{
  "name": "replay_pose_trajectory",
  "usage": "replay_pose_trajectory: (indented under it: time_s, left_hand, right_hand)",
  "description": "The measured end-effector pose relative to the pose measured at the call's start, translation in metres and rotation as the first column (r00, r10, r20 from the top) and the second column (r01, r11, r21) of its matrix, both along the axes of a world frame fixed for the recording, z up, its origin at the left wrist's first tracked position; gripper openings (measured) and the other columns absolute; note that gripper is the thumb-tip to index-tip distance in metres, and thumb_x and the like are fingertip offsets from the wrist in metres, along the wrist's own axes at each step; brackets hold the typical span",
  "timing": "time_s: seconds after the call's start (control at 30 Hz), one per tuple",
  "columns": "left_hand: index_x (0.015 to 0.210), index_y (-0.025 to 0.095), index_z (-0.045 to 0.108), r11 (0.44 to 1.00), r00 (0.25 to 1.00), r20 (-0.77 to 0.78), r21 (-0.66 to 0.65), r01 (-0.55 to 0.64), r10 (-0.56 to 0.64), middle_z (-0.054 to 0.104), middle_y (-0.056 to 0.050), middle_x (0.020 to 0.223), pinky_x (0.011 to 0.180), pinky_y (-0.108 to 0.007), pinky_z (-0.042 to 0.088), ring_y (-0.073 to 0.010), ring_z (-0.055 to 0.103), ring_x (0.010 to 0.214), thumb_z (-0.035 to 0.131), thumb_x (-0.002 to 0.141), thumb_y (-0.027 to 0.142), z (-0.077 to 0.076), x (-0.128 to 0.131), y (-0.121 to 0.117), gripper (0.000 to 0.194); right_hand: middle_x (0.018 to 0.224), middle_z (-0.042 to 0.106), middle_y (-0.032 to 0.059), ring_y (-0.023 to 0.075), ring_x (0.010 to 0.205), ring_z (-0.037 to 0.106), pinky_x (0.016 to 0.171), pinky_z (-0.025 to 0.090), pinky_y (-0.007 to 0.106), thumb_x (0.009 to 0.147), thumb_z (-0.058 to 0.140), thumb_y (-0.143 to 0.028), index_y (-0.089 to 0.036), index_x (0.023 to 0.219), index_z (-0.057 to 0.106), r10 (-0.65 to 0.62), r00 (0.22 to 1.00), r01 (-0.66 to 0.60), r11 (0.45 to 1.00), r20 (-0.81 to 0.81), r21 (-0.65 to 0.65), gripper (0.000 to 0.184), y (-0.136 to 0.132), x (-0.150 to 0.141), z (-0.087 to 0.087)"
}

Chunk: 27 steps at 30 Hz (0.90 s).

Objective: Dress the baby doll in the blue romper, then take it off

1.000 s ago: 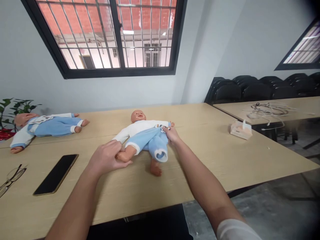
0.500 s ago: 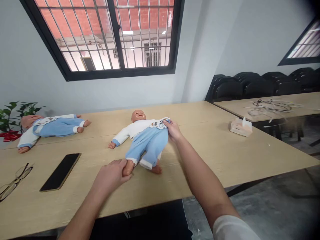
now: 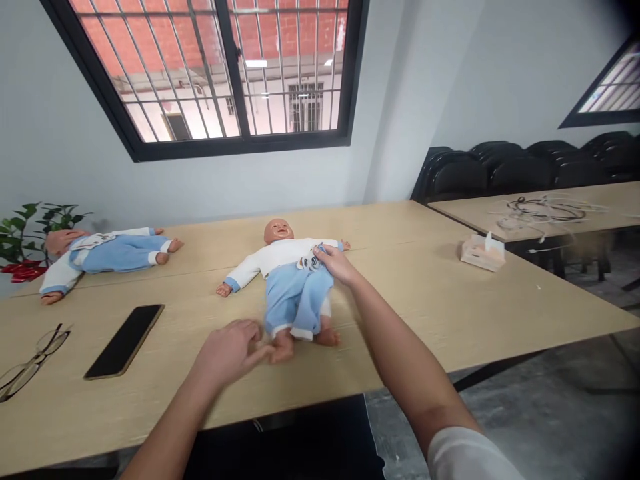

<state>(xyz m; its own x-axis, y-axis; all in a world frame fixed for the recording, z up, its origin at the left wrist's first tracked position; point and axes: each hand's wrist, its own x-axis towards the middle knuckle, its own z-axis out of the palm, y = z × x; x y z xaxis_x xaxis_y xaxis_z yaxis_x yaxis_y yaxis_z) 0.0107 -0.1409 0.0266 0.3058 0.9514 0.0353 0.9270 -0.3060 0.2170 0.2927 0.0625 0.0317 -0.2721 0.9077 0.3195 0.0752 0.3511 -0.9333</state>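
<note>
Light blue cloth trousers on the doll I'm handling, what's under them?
Two bare tan plastic feet show past the light blue cloth trousers. The upper legs are hidden beneath the cloth, and your bare right hand covers part of the waist.

The surface is evenly and brightly lit, and daylight is let in by the window beyond its far edge; small white patches of light are mirrored in the panes. Only soft shadows are cast, the clearest beside the right forearm, and faint highlights are caught on the held doll's head. Below the near edge, detail is swallowed by darkness. The left hand is slightly blurred. Past the right edge, the cables are smeared, straight lines are slanted, and the view's top right corner is blackened.
</note>
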Motion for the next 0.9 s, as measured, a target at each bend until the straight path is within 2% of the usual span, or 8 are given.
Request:
replay_pose_trajectory:
  time_s: [0.13, 0.2, 0.3, 0.47, 0.6, 0.7, 0.8, 0.9]
  left_hand:
    - [0.110, 0.024, 0.063, 0.956, 0.965, 0.258, 0.289, -0.041, -0.037, 0.069, -0.009, 0.116, 0.097, -0.041, 0.046, -0.0300, 0.060, 0.116, 0.059, 0.093, 0.057, 0.016, 0.014, 0.048, 0.038]
    - [0.138, 0.021, 0.051, 0.929, 0.892, 0.428, 0.370, -0.023, -0.149, 0.058, -0.014, 0.141, 0.109, -0.044, 0.043, -0.0316, 0.051, 0.134, 0.071, 0.084, 0.057, 0.022, 0.029, 0.081, 0.068]
    - [0.156, 0.020, 0.035, 0.953, 0.800, 0.537, 0.271, 0.136, -0.266, 0.043, -0.018, 0.158, 0.117, -0.047, 0.036, -0.0365, 0.041, 0.146, 0.087, 0.066, 0.055, 0.026, 0.050, 0.125, 0.110]
    - [0.123, 0.017, 0.069, 0.956, 0.698, 0.671, 0.057, 0.289, -0.251, 0.072, -0.012, 0.126, 0.107, -0.048, 0.047, -0.0345, 0.064, 0.118, 0.074, 0.080, 0.055, 0.016, 0.055, 0.157, 0.058]
    - [0.125, 0.014, 0.067, 0.989, 0.440, 0.897, -0.012, 0.145, -0.054, 0.071, -0.014, 0.128, 0.105, -0.045, 0.049, -0.0325, 0.065, 0.115, 0.071, 0.082, 0.061, -0.003, 0.039, 0.160, 0.065]
    - [0.130, 0.012, 0.065, 0.971, 0.290, 0.957, -0.082, 0.225, 0.014, 0.070, -0.017, 0.130, 0.103, -0.045, 0.050, -0.0326, 0.067, 0.114, 0.072, 0.080, 0.065, -0.009, 0.034, 0.158, 0.073]
    - [0.135, 0.015, 0.064, 0.951, 0.386, 0.921, -0.073, 0.301, -0.052, 0.066, -0.015, 0.137, 0.109, -0.047, 0.047, -0.0352, 0.063, 0.123, 0.082, 0.073, 0.059, -0.003, 0.035, 0.152, 0.077]
    - [0.134, 0.020, 0.066, 0.942, 0.563, 0.818, -0.087, 0.325, -0.119, 0.067, -0.011, 0.137, 0.112, -0.050, 0.044, -0.0371, 0.060, 0.128, 0.088, 0.068, 0.051, 0.007, 0.036, 0.145, 0.076]
  right_hand:
    - [0.076, 0.060, -0.0004, 0.0157, 0.073, 0.052, 0.070, 0.042, 0.027, 0.086, 0.063, -0.062, -0.019, 0.077, 0.062, 0.030, 0.999, -0.030, 0.999, -0.018, 0.029, 0.044, -0.014, -0.010, 0.005]
    - [0.076, 0.059, -0.0005, 0.0154, 0.071, 0.051, 0.067, 0.042, 0.026, 0.085, 0.065, -0.063, -0.019, 0.077, 0.062, 0.054, 0.998, -0.054, 0.998, -0.020, 0.025, 0.045, -0.021, -0.017, 0.007]
    - [0.074, 0.057, -0.0008, 0.0147, 0.069, 0.049, 0.064, 0.041, 0.026, 0.082, 0.068, -0.065, -0.019, 0.076, 0.060, 0.077, 0.997, -0.076, 0.997, -0.032, 0.018, 0.048, -0.027, -0.021, 0.010]
    - [0.079, 0.057, -0.0013, 0.0140, 0.072, 0.050, 0.067, 0.041, 0.025, 0.081, 0.072, -0.064, -0.018, 0.085, 0.063, 0.192, 0.981, -0.192, 0.981, 0.038, 0.003, 0.047, -0.022, -0.001, 0.018]
    - [0.074, 0.055, -0.0028, 0.0117, 0.066, 0.045, 0.061, 0.036, 0.023, 0.077, 0.080, -0.056, -0.017, 0.085, 0.066, 0.410, 0.891, -0.379, 0.908, 0.195, -0.177, 0.042, -0.017, 0.011, 0.015]
    - [0.073, 0.055, -0.0024, 0.0122, 0.065, 0.047, 0.061, 0.038, 0.024, 0.081, 0.076, -0.059, -0.018, 0.082, 0.065, 0.327, 0.945, -0.326, 0.936, -0.011, -0.136, 0.042, -0.016, 0.002, 0.008]
    - [0.076, 0.060, -0.0006, 0.0148, 0.069, 0.053, 0.067, 0.045, 0.026, 0.082, 0.072, -0.064, -0.021, 0.088, 0.064, 0.174, 0.929, -0.231, 0.962, -0.328, -0.144, 0.045, -0.016, -0.012, 0.005]
    - [0.089, 0.068, 0.0026, 0.0178, 0.082, 0.061, 0.078, 0.051, 0.029, 0.082, 0.072, -0.064, -0.021, 0.093, 0.067, 0.145, 0.926, -0.217, 0.960, -0.347, -0.179, 0.045, -0.019, -0.014, 0.007]
